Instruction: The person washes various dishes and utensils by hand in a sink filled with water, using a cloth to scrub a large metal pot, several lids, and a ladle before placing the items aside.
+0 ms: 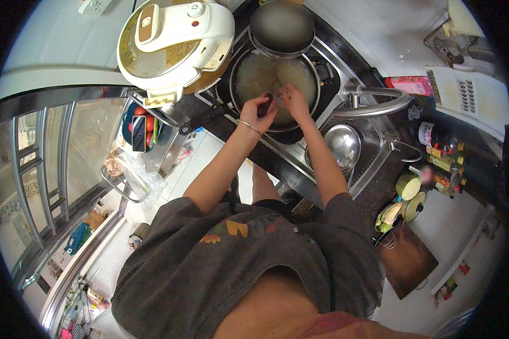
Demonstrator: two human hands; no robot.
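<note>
Over a wide black-handled pan (275, 72) of cloudy liquid, my left hand (256, 114) grips a small dark reddish-brown object (265, 106), too small to name. Close on its right, my right hand (295, 101) has its fingers bent near the pan's middle; whether something small is between them is not clear. The pan sits in a dark sink or hob recess, which I cannot tell apart. Behind it, a round metal vessel (282, 27) overlaps the pan's far rim.
A white rice cooker or multicooker (212, 34) stands at the left. A curved steel faucet (377, 111) and an upturned shiny metal bowl (342, 148) are at the right, with bottles (447, 161) and a wooden cutting board (407, 262) beyond. A phone (139, 133) lies over red produce at left.
</note>
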